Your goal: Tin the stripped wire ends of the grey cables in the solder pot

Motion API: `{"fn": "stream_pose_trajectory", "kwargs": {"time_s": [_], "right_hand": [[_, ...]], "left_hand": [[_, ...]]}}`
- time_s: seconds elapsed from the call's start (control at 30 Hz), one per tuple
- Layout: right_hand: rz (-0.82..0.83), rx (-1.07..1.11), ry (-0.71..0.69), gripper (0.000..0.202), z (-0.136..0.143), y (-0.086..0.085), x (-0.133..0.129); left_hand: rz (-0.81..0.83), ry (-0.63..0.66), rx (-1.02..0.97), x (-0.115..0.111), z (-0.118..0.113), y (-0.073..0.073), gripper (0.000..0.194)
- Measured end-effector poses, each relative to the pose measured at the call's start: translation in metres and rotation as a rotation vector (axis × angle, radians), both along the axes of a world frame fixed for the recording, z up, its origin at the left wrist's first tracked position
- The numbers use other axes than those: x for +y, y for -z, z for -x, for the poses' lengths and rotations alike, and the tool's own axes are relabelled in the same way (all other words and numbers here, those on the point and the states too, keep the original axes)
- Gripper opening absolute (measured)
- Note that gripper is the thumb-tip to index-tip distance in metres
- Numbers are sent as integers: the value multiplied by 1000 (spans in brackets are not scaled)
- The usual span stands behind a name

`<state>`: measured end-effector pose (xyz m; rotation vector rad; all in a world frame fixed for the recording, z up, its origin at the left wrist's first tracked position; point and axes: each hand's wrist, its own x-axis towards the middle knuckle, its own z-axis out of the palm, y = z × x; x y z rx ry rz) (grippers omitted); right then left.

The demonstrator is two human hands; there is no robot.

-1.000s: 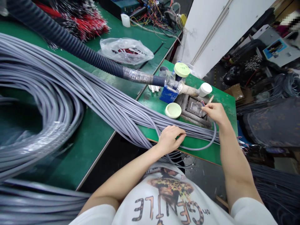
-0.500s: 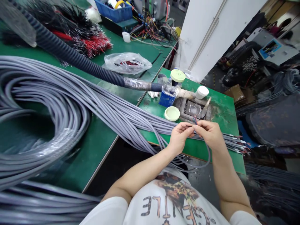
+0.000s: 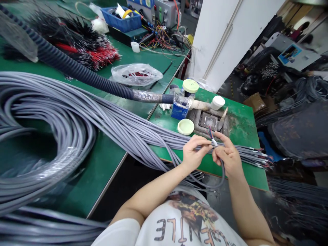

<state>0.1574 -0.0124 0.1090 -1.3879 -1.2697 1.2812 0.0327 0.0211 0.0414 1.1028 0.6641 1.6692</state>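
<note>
A grey cable (image 3: 222, 169) loops up from below into my right hand (image 3: 229, 153), whose thumb and fingers grip it just under a white band (image 3: 214, 142). Thin coloured wires (image 3: 210, 132) fan out above that band, pointing up and away from me. From the other side my left hand (image 3: 196, 150) pinches at the cable end with thumb and forefinger, the tips against the white band. My right forefinger is stretched out past the wires. Beneath both hands runs a bundle of grey cables (image 3: 164, 138), its stripped ends (image 3: 266, 160) lying to the right.
Behind the hands sits a solder pot (image 3: 208, 120) with a scraper (image 3: 223, 118) leaning on it. A pale lid (image 3: 186, 127), a white cup (image 3: 217, 102), a blue box (image 3: 179, 110) and a corrugated hose (image 3: 102, 82) are close by. A big cable coil (image 3: 69, 164) lies left.
The cable end has turned upright, so its white band and coloured wires now show between my hands. My right forefinger has stretched out. The whole view has shifted slightly.
</note>
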Motion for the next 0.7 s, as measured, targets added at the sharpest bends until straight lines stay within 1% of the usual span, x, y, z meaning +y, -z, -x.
{"fn": "stream_pose_trajectory", "kwargs": {"time_s": [0.03, 0.07, 0.13, 0.17, 0.2, 0.23, 0.3, 0.37, 0.43, 0.57, 0.63, 0.7], "right_hand": [[-6, 7, 12, 58, 2, 1, -1], [-10, 11, 14, 58, 4, 2, -2], [-5, 14, -5, 59, 6, 4, -3], [4, 6, -23, 59, 6, 5, -4], [14, -13, -47, 59, 5, 6, -4], [15, -49, -72, 57, 3, 6, -4], [-46, -176, -95, 48, -3, 4, -1], [-179, -355, -69, 32, -8, -3, 5], [-319, -537, -36, 19, -8, -12, 12], [-511, -795, -65, 15, 5, -27, 25], [-591, -852, -71, 15, 13, -29, 28], [-647, -856, -70, 17, 17, -28, 28]], "left_hand": [[98, 64, -93, -1, -2, 1, 22], [192, 159, -177, -1, -4, 2, 29], [329, 405, -282, -2, -6, 5, 40], [367, 522, -302, -2, -7, 6, 42], [389, 608, -306, -3, -6, 7, 44], [402, 650, -301, -3, -5, 8, 44], [400, 631, -271, -3, -2, 9, 41], [373, 591, -215, -3, 1, 9, 35], [349, 584, -144, -4, 3, 10, 30], [304, 549, -42, -8, 3, 13, 24], [273, 527, -19, -8, 3, 15, 21], [270, 500, -2, -8, 5, 17, 20]]}}
